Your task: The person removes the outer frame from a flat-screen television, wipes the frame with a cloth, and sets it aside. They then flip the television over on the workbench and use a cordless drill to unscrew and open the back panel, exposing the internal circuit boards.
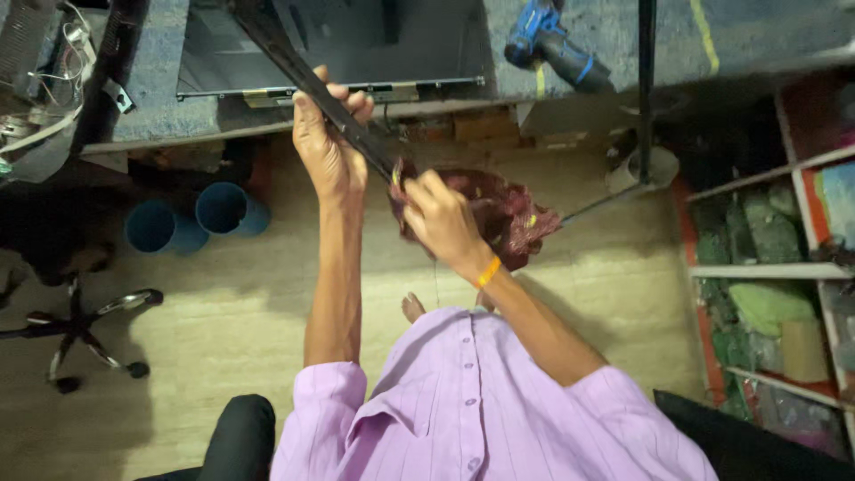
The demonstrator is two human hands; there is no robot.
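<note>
Above a pale wooden floor [223, 330], a workbench [160, 80] carries a flat dark panel [356, 44] and a blue cordless drill [557, 44]. The person's left hand [328, 147] is clenched around a long black strip [312, 80] slanting up from the lap. The right hand [441, 218] grips a maroon cloth [508, 214] pressed against the strip's lower end.

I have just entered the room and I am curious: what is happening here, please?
A person in a lilac shirt holds a long dark strip up in the left hand. The right hand presses a maroon cloth against the strip's lower part. Ahead, a flat panel and a blue cordless drill lie on the grey workbench.
</note>
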